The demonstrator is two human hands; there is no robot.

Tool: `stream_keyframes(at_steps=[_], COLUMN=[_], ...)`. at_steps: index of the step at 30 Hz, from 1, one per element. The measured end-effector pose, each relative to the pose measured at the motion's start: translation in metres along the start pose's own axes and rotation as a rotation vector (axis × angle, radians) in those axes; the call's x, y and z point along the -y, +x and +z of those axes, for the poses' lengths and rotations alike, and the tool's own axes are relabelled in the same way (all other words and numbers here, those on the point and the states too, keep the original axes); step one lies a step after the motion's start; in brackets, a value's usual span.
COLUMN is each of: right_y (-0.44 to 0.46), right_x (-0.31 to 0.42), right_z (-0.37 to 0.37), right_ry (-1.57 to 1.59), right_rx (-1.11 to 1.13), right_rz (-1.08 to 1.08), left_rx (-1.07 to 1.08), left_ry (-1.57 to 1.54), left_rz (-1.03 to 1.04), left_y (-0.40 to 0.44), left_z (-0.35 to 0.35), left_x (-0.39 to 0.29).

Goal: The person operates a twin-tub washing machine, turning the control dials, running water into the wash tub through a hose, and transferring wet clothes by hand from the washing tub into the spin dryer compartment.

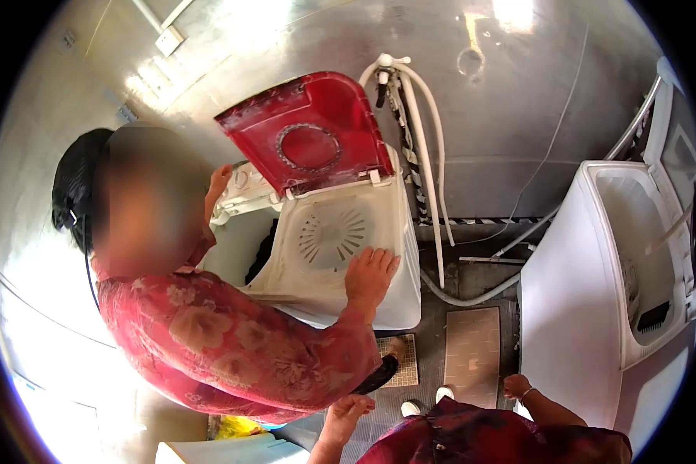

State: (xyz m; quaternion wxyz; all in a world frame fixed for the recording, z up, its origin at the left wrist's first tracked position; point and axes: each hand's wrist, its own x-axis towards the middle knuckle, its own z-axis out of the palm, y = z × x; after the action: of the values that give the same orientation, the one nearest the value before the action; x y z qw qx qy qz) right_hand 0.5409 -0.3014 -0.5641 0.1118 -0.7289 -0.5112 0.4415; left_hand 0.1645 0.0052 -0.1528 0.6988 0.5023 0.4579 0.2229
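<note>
My left hand is at the bottom centre, beside the patterned red sleeve of another person. Its fingers are curled in and nothing shows in them. My right hand, loosely closed and with a bangle at the wrist, hangs next to the white side of the right-hand washing machine. That person stands at a twin-tub washing machine with its red lid raised. One of their hands rests on the machine's white top; the other is by the control panel. Dark cloth lies in the open tub.
White hoses hang from a wall tap, and a grey hose crosses the floor between the machines. A brown mat lies in front of my feet. Inside the right machine is a black brush. A pale container stands bottom left.
</note>
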Motion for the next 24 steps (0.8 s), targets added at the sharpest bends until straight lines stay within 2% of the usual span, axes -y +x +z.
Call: stream_keyframes(at_steps=[2,6,9,11,12,14,15,17,18,20,21,23,24], right_y=[-0.03,-0.018,0.009,0.024,0.025,0.028,0.032,0.041,0.047,0.062,0.07,0.085,0.082], right_x=[0.098,0.112,0.105,0.08,0.084,0.13,0.136,0.146,0.145,0.137,0.135,0.135,0.159], right_z=[-0.066,-0.054,-0.025,0.012,0.011,-0.029,-0.035,-0.047,-0.051,-0.058,-0.06,-0.069,-0.083], right_ry=[-0.557,-0.595,-0.438,0.192,0.194,0.454,0.453,0.784,0.782,0.485,0.485,0.266,0.266], right_rx=[0.105,0.181,0.185,-0.18,-0.18,0.059,0.054,0.025,0.007,0.046,0.028,-0.035,-0.043], right_rz=[-0.133,-0.267,-0.188,-0.046,-0.041,0.267,0.27,0.413,0.412,0.146,0.156,0.061,0.065], left_rx=[-0.007,-0.083,-0.128,-0.138,-0.147,-0.149,-0.15,-0.139,-0.152,-0.142,-0.159,-0.137,-0.127], left_ry=[-0.024,-0.047,-0.038,0.003,-0.009,-0.024,-0.062,-0.102,-0.087,-0.076,-0.079,-0.094,-0.094], left_rz=[-0.007,-0.083,-0.15,-0.173,-0.175,-0.177,-0.177,-0.163,-0.168,-0.17,-0.203,-0.231,-0.229], left_y=[-0.006,-0.022,-0.031,-0.034,-0.033,-0.034,-0.034,-0.034,-0.035,-0.037,-0.039,-0.038,-0.037], left_z=[-0.004,-0.024,-0.035,-0.04,-0.041,-0.043,-0.045,-0.052,-0.053,-0.054,-0.055,-0.066,-0.071], left_x=[0.003,0.02,0.032,0.036,0.039,0.046,0.051,0.056,0.056,0.057,0.056,0.07,0.078])
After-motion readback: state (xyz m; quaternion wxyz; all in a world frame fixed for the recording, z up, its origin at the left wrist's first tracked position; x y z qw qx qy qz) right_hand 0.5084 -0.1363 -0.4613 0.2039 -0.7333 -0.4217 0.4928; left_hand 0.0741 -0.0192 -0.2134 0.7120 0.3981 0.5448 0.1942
